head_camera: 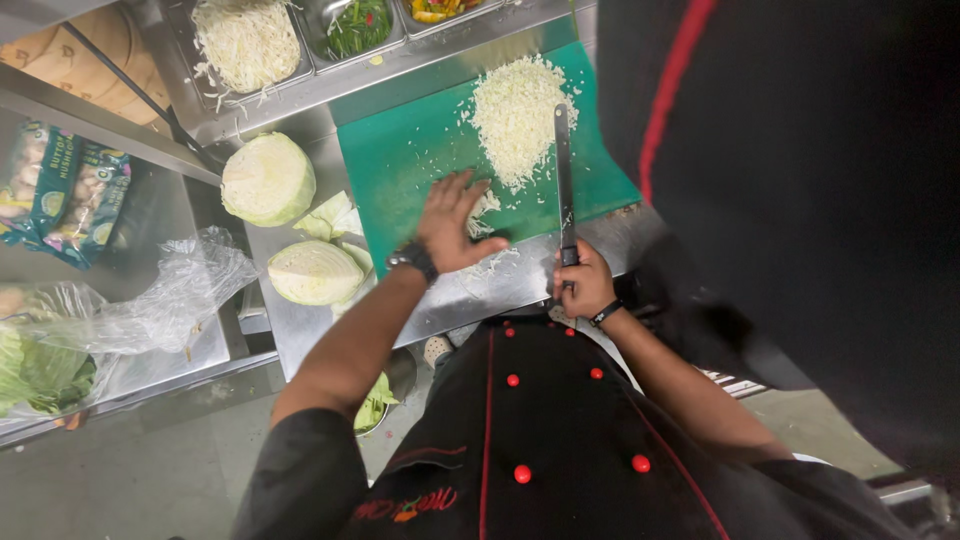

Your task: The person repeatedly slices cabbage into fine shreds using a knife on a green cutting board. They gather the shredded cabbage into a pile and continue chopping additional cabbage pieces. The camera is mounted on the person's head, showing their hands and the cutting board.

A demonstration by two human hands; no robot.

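My right hand (585,283) grips the dark handle of a long knife (563,170), whose blade lies along the right side of a pile of shredded cabbage (518,115) on a green cutting board (400,160). My left hand (452,222) rests flat with fingers spread on the board's near edge, over a small scatter of shreds. Two cabbage halves lie left of the board: one (268,178) farther back, one (314,272) closer to me, with loose leaves (333,216) between them.
Steel inset pans at the back hold shredded cabbage (245,42), green vegetables (357,25) and mixed peppers. A clear plastic bag (170,295), leafy greens (35,370) and printed packets (65,190) sit on the left. Another person's black sleeve (800,180) fills the right.
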